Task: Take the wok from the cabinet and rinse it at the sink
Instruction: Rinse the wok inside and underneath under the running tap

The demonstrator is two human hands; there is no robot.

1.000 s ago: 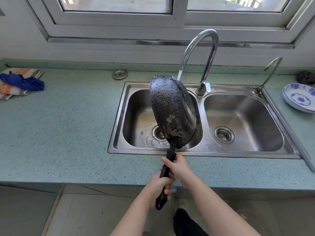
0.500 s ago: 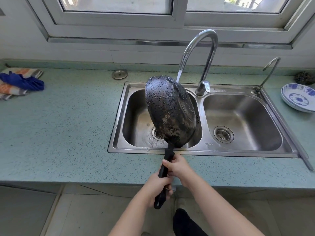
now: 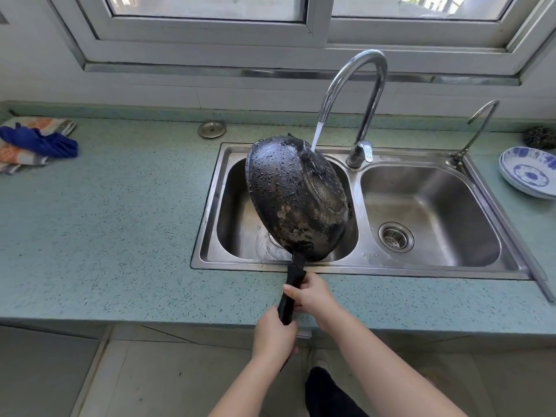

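Since a second ago the wok [image 3: 296, 197] has rolled further, turning more of its scorched underside up toward the running tap [image 3: 355, 94]. It hangs tilted over the left basin [image 3: 231, 212], beyond both fists. Left hand [image 3: 275, 338] clenches the black handle [image 3: 290, 296] at its tail; right hand [image 3: 313, 294] wraps it just ahead, nearer the bowl. Likely heavy, rigid, wet and slippery, so the two-fisted handle hold suits. Sink rim lies just under the handle; open room above and over the right basin [image 3: 427, 212].
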